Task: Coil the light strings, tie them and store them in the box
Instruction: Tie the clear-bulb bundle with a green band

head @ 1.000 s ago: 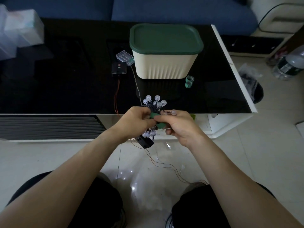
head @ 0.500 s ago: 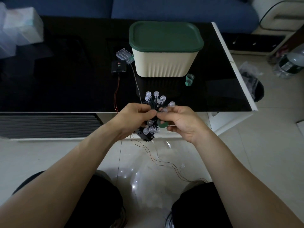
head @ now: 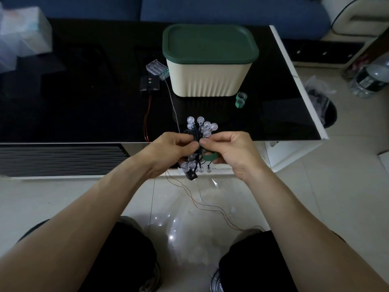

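The coiled light string (head: 199, 142) is pinched by the left hand (head: 175, 149) just off the table's (head: 84, 114) front edge. The green tie (head: 209, 157), gripped by the right hand (head: 229, 151), has been pulled lower round the bundle since a second ago, so tying's nearly done; the box (head: 207, 79) is left lidded.

No text, label, brand, number or sign is readable on any object in this view.

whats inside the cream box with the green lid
Cannot be seen: the green lid sits closed on the cream box, hiding its inside. The bulb string bundle is outside, held in both hands.
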`<action>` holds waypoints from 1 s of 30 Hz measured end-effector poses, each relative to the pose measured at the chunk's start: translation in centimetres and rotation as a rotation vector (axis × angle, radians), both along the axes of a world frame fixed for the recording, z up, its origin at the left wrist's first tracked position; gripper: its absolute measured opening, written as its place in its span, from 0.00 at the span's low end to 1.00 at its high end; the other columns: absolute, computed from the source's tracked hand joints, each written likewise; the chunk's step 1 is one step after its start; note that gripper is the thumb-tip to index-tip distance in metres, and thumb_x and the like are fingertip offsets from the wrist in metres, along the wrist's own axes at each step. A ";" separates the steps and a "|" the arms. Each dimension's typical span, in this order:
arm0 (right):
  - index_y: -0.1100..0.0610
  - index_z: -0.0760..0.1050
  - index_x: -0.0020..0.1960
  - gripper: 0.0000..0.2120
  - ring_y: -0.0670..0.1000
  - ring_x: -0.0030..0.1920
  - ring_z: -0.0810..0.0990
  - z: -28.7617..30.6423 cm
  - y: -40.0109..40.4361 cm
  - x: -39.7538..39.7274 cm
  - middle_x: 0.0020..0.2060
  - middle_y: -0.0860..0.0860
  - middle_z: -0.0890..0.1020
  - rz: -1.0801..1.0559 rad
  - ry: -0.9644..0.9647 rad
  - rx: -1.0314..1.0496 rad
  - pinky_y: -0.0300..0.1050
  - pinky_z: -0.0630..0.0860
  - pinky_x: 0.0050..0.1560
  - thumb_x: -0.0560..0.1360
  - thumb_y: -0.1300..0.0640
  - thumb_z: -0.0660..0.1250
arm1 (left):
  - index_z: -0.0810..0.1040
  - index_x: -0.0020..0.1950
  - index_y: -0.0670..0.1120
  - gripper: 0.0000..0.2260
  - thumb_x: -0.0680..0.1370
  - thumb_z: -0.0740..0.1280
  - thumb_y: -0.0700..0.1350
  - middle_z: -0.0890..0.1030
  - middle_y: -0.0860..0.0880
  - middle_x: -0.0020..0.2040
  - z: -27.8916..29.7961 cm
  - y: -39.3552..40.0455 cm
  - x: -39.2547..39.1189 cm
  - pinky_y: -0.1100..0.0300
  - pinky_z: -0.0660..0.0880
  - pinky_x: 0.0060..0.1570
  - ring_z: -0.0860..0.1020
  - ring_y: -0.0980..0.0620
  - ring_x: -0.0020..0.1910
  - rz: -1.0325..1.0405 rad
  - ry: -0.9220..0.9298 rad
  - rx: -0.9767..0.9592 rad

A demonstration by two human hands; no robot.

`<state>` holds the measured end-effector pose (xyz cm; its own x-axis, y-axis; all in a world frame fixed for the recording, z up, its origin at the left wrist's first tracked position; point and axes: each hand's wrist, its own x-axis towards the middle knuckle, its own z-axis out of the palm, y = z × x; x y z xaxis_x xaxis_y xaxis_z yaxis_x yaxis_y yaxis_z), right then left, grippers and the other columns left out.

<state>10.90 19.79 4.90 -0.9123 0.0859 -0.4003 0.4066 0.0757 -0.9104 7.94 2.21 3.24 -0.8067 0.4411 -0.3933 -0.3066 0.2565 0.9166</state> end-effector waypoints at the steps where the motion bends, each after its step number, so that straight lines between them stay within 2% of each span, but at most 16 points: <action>1: 0.55 0.84 0.44 0.03 0.45 0.35 0.85 0.0 0.1 0.0 0.34 0.49 0.87 0.006 -0.017 -0.024 0.37 0.78 0.33 0.72 0.60 0.77 | 0.83 0.56 0.42 0.09 0.81 0.65 0.41 0.84 0.40 0.52 0.0 0.0 -0.1 0.50 0.77 0.59 0.82 0.43 0.52 0.011 0.008 -0.005; 4: 0.57 0.85 0.48 0.06 0.46 0.37 0.85 0.1 0.1 0.0 0.36 0.51 0.87 0.024 -0.057 -0.071 0.41 0.79 0.40 0.72 0.65 0.76 | 0.83 0.56 0.43 0.08 0.81 0.65 0.42 0.85 0.41 0.51 -0.2 0.0 -0.2 0.50 0.77 0.60 0.83 0.44 0.52 0.058 0.026 -0.013; 8: 0.58 0.83 0.45 0.08 0.44 0.33 0.84 0.1 -0.5 0.2 0.33 0.51 0.86 -0.013 -0.049 -0.012 0.36 0.73 0.30 0.70 0.67 0.77 | 0.82 0.57 0.40 0.09 0.81 0.65 0.42 0.81 0.32 0.55 -0.7 0.2 0.0 0.38 0.73 0.64 0.78 0.32 0.58 0.099 0.004 0.033; 10: 0.58 0.82 0.43 0.08 0.42 0.29 0.82 0.0 -0.8 0.2 0.31 0.50 0.85 -0.044 -0.039 0.000 0.33 0.71 0.27 0.69 0.68 0.78 | 0.81 0.58 0.37 0.11 0.82 0.63 0.40 0.79 0.29 0.57 -0.8 0.2 0.0 0.36 0.70 0.66 0.77 0.31 0.59 0.108 -0.023 0.076; 12: 0.59 0.82 0.42 0.08 0.39 0.27 0.81 0.1 -1.0 0.2 0.30 0.49 0.84 -0.063 -0.020 0.017 0.29 0.71 0.26 0.68 0.67 0.79 | 0.79 0.60 0.35 0.12 0.82 0.61 0.40 0.80 0.30 0.54 -0.9 0.2 0.0 0.40 0.72 0.66 0.78 0.32 0.56 0.103 -0.059 0.114; 14: 0.60 0.82 0.42 0.09 0.38 0.27 0.80 0.1 -1.1 0.2 0.31 0.49 0.83 -0.070 -0.001 0.046 0.28 0.70 0.27 0.67 0.65 0.81 | 0.78 0.60 0.34 0.12 0.83 0.60 0.40 0.79 0.34 0.46 -0.8 0.2 0.0 0.47 0.73 0.60 0.75 0.38 0.48 0.089 -0.092 0.147; 16: 0.58 0.82 0.42 0.09 0.39 0.28 0.81 -0.1 -1.1 0.3 0.31 0.50 0.84 -0.066 0.017 0.069 0.29 0.73 0.29 0.67 0.64 0.81 | 0.78 0.62 0.36 0.13 0.83 0.59 0.40 0.78 0.36 0.49 -0.7 0.3 0.2 0.52 0.74 0.56 0.76 0.43 0.48 0.074 -0.116 0.168; 18: 0.57 0.83 0.41 0.08 0.45 0.33 0.85 -0.5 -1.2 0.5 0.32 0.52 0.86 -0.062 0.042 0.075 0.34 0.79 0.36 0.67 0.64 0.81 | 0.78 0.63 0.37 0.13 0.83 0.58 0.39 0.82 0.38 0.52 -0.7 0.4 0.4 0.58 0.77 0.52 0.81 0.48 0.47 0.066 -0.128 0.174; 20: 0.58 0.84 0.42 0.07 0.47 0.35 0.86 -0.7 -1.1 0.7 0.34 0.53 0.86 -0.069 0.052 0.043 0.37 0.82 0.41 0.68 0.66 0.80 | 0.78 0.63 0.38 0.13 0.83 0.59 0.39 0.84 0.39 0.53 -0.9 0.6 0.6 0.54 0.78 0.55 0.83 0.44 0.50 0.054 -0.123 0.163; 21: 0.59 0.84 0.44 0.07 0.46 0.35 0.86 -0.6 -1.0 0.8 0.35 0.53 0.86 -0.071 0.048 0.018 0.35 0.81 0.40 0.69 0.68 0.78 | 0.78 0.63 0.39 0.13 0.83 0.59 0.40 0.83 0.38 0.55 -0.9 0.7 0.7 0.50 0.77 0.60 0.82 0.41 0.55 0.050 -0.118 0.160; 22: 0.60 0.84 0.46 0.08 0.45 0.35 0.85 -0.5 -0.9 0.9 0.36 0.53 0.86 -0.069 0.037 -0.009 0.34 0.80 0.39 0.70 0.69 0.77 | 0.78 0.63 0.39 0.12 0.83 0.60 0.40 0.83 0.38 0.56 -1.0 0.7 0.7 0.50 0.76 0.62 0.81 0.41 0.57 0.057 -0.112 0.156; 25: 0.60 0.84 0.51 0.11 0.45 0.37 0.86 0.0 -0.7 1.0 0.39 0.53 0.87 0.009 -0.004 -0.031 0.32 0.79 0.39 0.73 0.72 0.72 | 0.80 0.59 0.39 0.09 0.82 0.63 0.38 0.85 0.42 0.50 -1.0 0.8 0.7 0.61 0.79 0.51 0.84 0.51 0.49 0.111 -0.026 0.058; 28: 0.57 0.83 0.49 0.09 0.48 0.40 0.87 0.2 -0.6 1.0 0.38 0.54 0.87 0.118 -0.032 0.077 0.37 0.81 0.42 0.74 0.69 0.72 | 0.82 0.51 0.41 0.06 0.81 0.65 0.39 0.84 0.42 0.40 -1.5 0.9 0.8 0.53 0.78 0.45 0.82 0.44 0.39 0.103 0.066 -0.115; 30: 0.58 0.83 0.45 0.07 0.48 0.35 0.86 0.4 -0.6 1.0 0.35 0.55 0.87 0.140 -0.046 0.088 0.40 0.82 0.38 0.75 0.69 0.71 | 0.80 0.47 0.40 0.08 0.82 0.64 0.40 0.79 0.46 0.33 -1.7 1.0 0.7 0.55 0.73 0.36 0.74 0.49 0.31 0.069 0.128 -0.229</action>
